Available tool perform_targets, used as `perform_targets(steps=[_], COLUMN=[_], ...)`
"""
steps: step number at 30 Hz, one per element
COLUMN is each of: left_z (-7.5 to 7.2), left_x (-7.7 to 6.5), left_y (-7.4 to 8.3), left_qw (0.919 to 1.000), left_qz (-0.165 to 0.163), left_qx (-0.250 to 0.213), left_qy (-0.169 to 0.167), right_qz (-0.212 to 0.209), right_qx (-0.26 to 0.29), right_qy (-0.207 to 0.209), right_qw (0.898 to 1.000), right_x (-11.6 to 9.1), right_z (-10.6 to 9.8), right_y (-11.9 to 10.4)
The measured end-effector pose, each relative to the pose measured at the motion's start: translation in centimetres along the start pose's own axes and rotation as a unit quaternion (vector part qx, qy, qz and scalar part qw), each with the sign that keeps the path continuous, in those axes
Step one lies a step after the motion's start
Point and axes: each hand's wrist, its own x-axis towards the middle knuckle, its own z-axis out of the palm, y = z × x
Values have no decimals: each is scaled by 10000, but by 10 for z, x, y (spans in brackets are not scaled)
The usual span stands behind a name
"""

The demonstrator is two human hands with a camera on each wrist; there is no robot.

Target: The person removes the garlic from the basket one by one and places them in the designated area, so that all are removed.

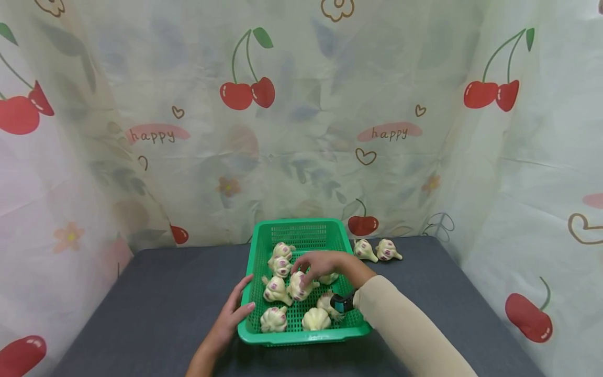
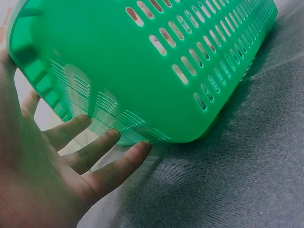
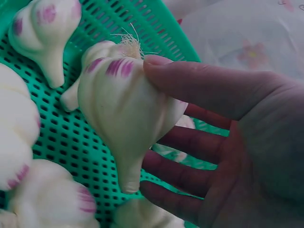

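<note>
A green plastic basket holds several garlic bulbs, pale with purple marks. My right hand is inside it, and its thumb and fingers grip a garlic bulb. The thumb lies on the bulb's side near the root tuft, and the stem points down in the right wrist view. At the basket's left side my left hand touches the rim with thumb and index finger. Its other fingers are spread, fairly straight, along the outside wall. Other bulbs lie around the held one, such as a garlic bulb at the front left corner.
Two garlic bulbs lie on the dark grey table, beyond the basket's right side. A printed curtain with cherries hangs behind and at both sides. A dark strap with a device sits on the right wrist.
</note>
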Motion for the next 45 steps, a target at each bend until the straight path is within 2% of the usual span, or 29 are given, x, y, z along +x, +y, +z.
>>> perform_targets(steps=[5, 12, 20, 28, 35, 45], left_z=[0, 0, 0, 0, 1, 1], left_x=[0, 0, 2, 1, 0, 0], left_y=[0, -1, -4, -2, 0, 0], left_qw=[10000, 10000, 9998, 9997, 9997, 9998], left_qz=[-35, -60, -115, -189, -143, -103], left_qx=[5, 71, 85, 71, 179, 146], left_qy=[2, 10, 108, 116, 61, 43], right_qz=[-74, -65, -271, -277, -285, -397], right_qx=[-93, 190, 107, 52, 136, 749], right_qy=[330, 733, 1183, 1609, 2294, 3258], right_qw=[9994, 9971, 9925, 9866, 9728, 9416], right_x=[-6, -15, -26, -42, -51, -61], right_z=[-11, -25, -41, -54, -58, -60], right_y=[1, 0, 3, 6, 19, 40])
